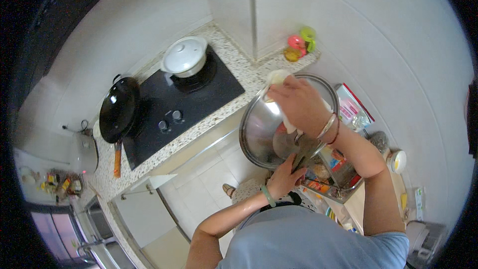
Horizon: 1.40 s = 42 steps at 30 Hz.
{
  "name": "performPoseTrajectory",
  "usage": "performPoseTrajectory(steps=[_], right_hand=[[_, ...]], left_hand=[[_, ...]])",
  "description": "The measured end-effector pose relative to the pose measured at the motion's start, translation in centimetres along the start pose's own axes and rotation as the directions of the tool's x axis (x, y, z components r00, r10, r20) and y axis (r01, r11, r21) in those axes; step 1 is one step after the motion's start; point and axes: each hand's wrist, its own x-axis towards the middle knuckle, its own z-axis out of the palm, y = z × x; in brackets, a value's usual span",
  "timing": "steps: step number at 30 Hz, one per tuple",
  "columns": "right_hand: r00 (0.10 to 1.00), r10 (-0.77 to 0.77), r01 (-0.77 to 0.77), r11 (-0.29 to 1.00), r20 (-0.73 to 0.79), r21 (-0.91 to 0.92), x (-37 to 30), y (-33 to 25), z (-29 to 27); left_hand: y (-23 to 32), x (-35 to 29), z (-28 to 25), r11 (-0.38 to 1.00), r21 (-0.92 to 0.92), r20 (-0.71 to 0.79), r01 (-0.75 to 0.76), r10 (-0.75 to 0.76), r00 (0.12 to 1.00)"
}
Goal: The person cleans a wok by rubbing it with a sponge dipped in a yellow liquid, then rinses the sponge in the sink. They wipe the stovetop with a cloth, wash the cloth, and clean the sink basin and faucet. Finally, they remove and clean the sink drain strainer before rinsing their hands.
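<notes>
A large round stainless steel pan (256,124) is held up in front of me, tilted, its shiny face toward me. My left hand (284,177) is closed around its dark handle (304,155) at the near side. Over the pan's far part, my right hand (298,104) presses a whitish cloth (277,77) against the metal near the rim. Part of the cloth also shows below the palm. My right fingertips are partly hidden and slightly blurred.
On the speckled counter (236,62) are a black cooktop (199,105), a white lidded pot (184,57) and a black wok (119,109) with a wooden handle. Colourful small containers (297,44) stand in the corner. A metal-edged tray (343,189) with packages lies at right.
</notes>
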Motion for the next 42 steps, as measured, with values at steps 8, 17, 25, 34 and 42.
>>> performPoseTrajectory(steps=[8, 17, 25, 34, 42], right_hand=[[0.960, 0.190, -0.172, 0.980, -0.205, 0.105, 3.7, -2.7, 0.9], [0.861, 0.484, -0.494, 0.723, 0.156, 0.483, 2.6, -12.5, 9.3], [0.757, 0.222, -0.515, -0.375, 0.614, 0.771, 6.2, -19.3, 10.7], [0.823, 0.135, -0.387, -0.579, 0.553, 0.718, 15.9, -20.8, 12.9], [0.825, -0.028, -0.470, -0.590, 0.565, 0.656, 25.3, -20.1, 16.3]], left_hand=[[3.5, -7.5, -7.2, 0.999, -0.027, -0.158, 0.017, -0.021, 0.987], [5.7, -14.6, -17.8, 0.952, -0.190, -0.367, -0.240, 0.158, 0.917], [13.3, -19.5, -30.7, 0.927, -0.239, -0.433, -0.289, 0.165, 0.886], [17.5, -18.7, -48.1, 0.903, -0.327, -0.514, -0.278, 0.077, 0.854], [16.6, -17.1, -60.7, 0.873, -0.388, -0.596, -0.295, 0.007, 0.803]])
